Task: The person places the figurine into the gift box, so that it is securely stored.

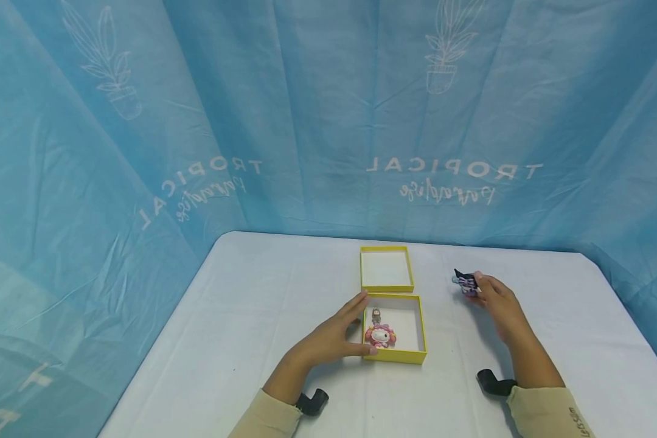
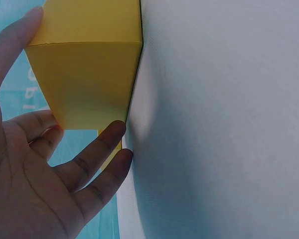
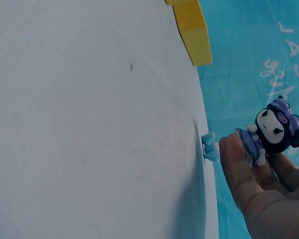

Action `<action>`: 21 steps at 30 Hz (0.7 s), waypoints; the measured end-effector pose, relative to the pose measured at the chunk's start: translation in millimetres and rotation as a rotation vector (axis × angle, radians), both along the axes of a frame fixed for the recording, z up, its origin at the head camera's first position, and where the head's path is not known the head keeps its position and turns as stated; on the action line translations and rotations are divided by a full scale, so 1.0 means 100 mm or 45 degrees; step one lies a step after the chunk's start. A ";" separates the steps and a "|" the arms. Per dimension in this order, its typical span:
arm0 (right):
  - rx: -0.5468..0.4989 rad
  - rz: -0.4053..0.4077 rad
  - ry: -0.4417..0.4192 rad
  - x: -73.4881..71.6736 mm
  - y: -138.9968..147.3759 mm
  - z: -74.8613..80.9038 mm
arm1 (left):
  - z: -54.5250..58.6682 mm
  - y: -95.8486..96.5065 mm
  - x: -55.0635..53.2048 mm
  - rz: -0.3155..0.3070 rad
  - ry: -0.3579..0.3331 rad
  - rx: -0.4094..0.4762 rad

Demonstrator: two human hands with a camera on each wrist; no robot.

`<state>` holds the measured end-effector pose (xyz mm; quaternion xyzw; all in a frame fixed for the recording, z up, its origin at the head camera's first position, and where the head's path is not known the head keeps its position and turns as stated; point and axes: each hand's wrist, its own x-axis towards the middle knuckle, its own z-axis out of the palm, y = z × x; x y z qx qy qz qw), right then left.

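Black-and-purple figurine [image 3: 274,127]: in the right hand [image 1: 500,307], over the right half of the table [image 1: 241,316], toward its far edge, right of the yellow box [image 1: 395,356].
Right-hand pose: forearm angled forward and left; thumb and fingers pinch the figurine at the fingertips. Shadow below on my head feed; I can't tell whether the figurine touches the table.
Left-hand pose: left hand [image 1: 334,337] spans the box's left side, thumb at the near-left corner, fingertips at the far-left corner, holding that side between them; ring and little fingers fairly straight on my left wrist feed.
Figurine look: black hood, pointed ear, white face, dark eyes, lavender headpiece with pink spot, bluish-purple dress, pale limbs; leaning in my right wrist view.
Pale-blue piece [image 3: 210,147]: bow-like, just beyond the right fingertips; I can't tell if it's attached.
Box: open side up, white inside; pink-hooded figurine [image 1: 381,336] in the near-left corner, small grey-brown figurine [image 1: 376,316] behind it along the left wall.
Yellow lid [image 1: 385,267]: open side up, just beyond the box's far edge, close to the table's far edge.
Backdrop: blue curtain [image 1: 328,121], white lettering, past the far edge.
Sleeves [image 1: 268,413]: beige, both arms.
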<state>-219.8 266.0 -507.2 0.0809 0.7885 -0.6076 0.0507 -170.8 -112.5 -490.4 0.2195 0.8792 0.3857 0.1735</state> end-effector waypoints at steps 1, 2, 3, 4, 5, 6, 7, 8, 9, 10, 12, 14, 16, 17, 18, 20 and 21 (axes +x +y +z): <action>-0.013 0.007 0.020 0.00 0.00 0.00 | 0.00 0.00 0.00 0.000 -0.003 0.001; -0.030 0.017 0.045 0.01 0.00 -0.01 | 0.00 0.00 0.00 0.000 -0.005 0.002; -0.051 0.025 0.067 0.01 0.00 -0.02 | 0.00 0.00 0.00 -0.002 -0.003 0.001; -0.064 0.037 0.087 0.01 -0.01 -0.02 | 0.00 0.00 0.00 -0.003 -0.002 0.000; -0.081 0.046 0.103 0.02 -0.01 -0.03 | 0.00 0.00 0.00 -0.002 -0.004 0.000; -0.084 0.053 0.111 0.02 -0.01 -0.03 | 0.00 0.00 0.00 -0.002 -0.004 0.001; -0.088 0.056 0.114 0.03 -0.01 -0.03 | 0.00 0.00 0.00 -0.002 -0.001 0.000; -0.090 0.058 0.112 0.03 -0.02 -0.03 | 0.00 0.00 -0.01 -0.002 0.002 -0.001; -0.089 0.059 0.105 0.04 -0.02 -0.02 | 0.00 0.00 -0.01 -0.004 0.005 -0.002; -0.089 0.060 0.094 0.04 -0.03 -0.01 | 0.01 0.00 -0.01 -0.004 0.006 -0.002; -0.089 0.055 0.071 0.04 -0.04 0.00 | 0.01 0.00 -0.01 -0.005 0.009 -0.001; -0.104 0.053 0.056 0.05 -0.05 0.02 | 0.01 0.00 -0.01 -0.009 0.011 -0.002; -0.108 0.053 0.053 0.05 -0.06 0.02 | 0.00 0.00 -0.01 -0.011 0.012 -0.002; -0.104 0.050 0.048 0.05 -0.06 0.02 | 0.00 0.00 -0.01 -0.011 0.011 -0.001; -0.095 0.049 0.047 0.05 -0.07 0.02 | 0.00 0.00 -0.01 -0.013 0.011 -0.001; -0.076 0.031 0.034 0.04 -0.07 0.01 | 0.01 0.00 0.00 -0.014 0.008 0.001; -0.060 0.021 0.024 0.04 -0.08 0.00 | 0.01 0.00 0.00 -0.014 0.008 0.003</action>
